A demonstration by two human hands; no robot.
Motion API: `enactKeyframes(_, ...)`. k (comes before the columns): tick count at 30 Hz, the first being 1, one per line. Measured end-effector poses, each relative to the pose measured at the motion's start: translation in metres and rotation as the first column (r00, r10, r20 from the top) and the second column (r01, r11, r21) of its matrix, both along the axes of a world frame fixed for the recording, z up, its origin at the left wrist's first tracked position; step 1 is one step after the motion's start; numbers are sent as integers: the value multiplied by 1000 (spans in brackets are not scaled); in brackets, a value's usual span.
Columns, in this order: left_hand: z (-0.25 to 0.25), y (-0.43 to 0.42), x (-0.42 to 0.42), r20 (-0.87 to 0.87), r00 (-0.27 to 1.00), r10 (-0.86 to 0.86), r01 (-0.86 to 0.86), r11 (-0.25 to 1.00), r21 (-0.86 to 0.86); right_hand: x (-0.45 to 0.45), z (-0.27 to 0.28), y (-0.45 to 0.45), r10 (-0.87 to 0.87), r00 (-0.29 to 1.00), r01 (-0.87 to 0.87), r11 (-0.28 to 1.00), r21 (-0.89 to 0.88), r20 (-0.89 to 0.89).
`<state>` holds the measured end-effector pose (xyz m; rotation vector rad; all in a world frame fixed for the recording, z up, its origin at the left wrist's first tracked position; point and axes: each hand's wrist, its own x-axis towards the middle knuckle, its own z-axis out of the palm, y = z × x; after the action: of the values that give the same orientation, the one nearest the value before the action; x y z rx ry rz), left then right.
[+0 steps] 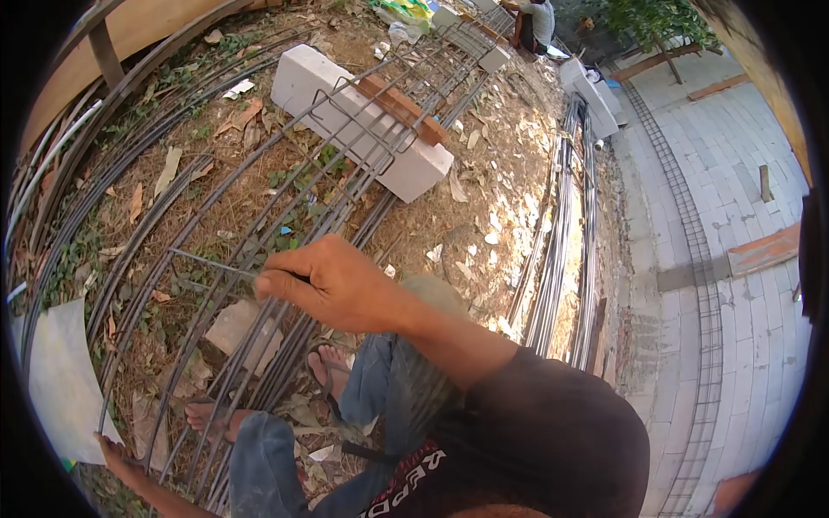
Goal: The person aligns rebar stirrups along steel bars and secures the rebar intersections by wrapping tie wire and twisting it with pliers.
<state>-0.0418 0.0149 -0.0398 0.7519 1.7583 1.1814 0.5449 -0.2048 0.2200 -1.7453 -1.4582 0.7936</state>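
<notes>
Long steel bars (216, 194) run from the lower left up to a pale concrete block (393, 164), where bent wire stirrups (367, 116) cross them. My right hand (315, 281) is closed in a pinch on the end of a thin bent steel stirrup (203, 259) that lies across the bars. At the lower left edge, my left hand (121, 457) touches the end of one bar beside a pale sheet (65, 380); its fingers are small and partly hidden. A small block (244, 335) lies beneath the bars, near my sandalled feet.
A reddish wood piece (401, 108) lies on the big block. Bundled bars (557, 250) stretch along the ground at right, beside a grey block wall (743, 345). Another person (535, 24) crouches at the top. Coiled rods curve along the left.
</notes>
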Motion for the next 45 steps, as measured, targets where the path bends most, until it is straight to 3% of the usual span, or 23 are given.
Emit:
enactKeyframes(4, 5, -4, 11, -123, 992, 21, -19, 1000, 18, 1, 1, 0, 5, 1000, -5, 1000, 11, 12)
enactKeyframes(8, -8, 1, -5, -86, 996, 2, 0, 1000, 31, 0, -1, 1, -2, 1000, 2, 1000, 19, 6)
enactKeyframes(13, 14, -7, 22, -111, 993, 51, -48, 998, 28, -1, 5, 1, -18, 1000, 19, 999, -47, 11)
enactKeyframes(17, -33, 12, -48, -20, 998, -52, 51, 997, -66, -2, 3, 2, -18, 1000, 19, 1000, -15, 15)
enactKeyframes(22, 4, -3, 4, -62, 998, -6, 7, 1000, 14, 1, 0, 3, 12, 1000, -12, 1000, -19, 6)
enactKeyframes(29, -7, 1, -11, 13, 998, -60, 60, 998, 28, -2, 0, 3, -4, 1000, 4, 1000, 13, -10)
enactKeyframes(32, -5, -1, -11, 17, 997, -77, 76, 997, 27, -2, 6, 3, -24, 1000, 25, 996, -81, 9)
enactKeyframes(40, 9, -5, 10, -64, 998, -25, 26, 1000, 15, -1, 0, 2, -11, 1000, 11, 1000, -5, 2)
enactKeyframes(45, 0, -2, -2, -18, 998, -62, 63, 998, 29, 0, -6, 2, -5, 1000, 5, 999, 36, 1)
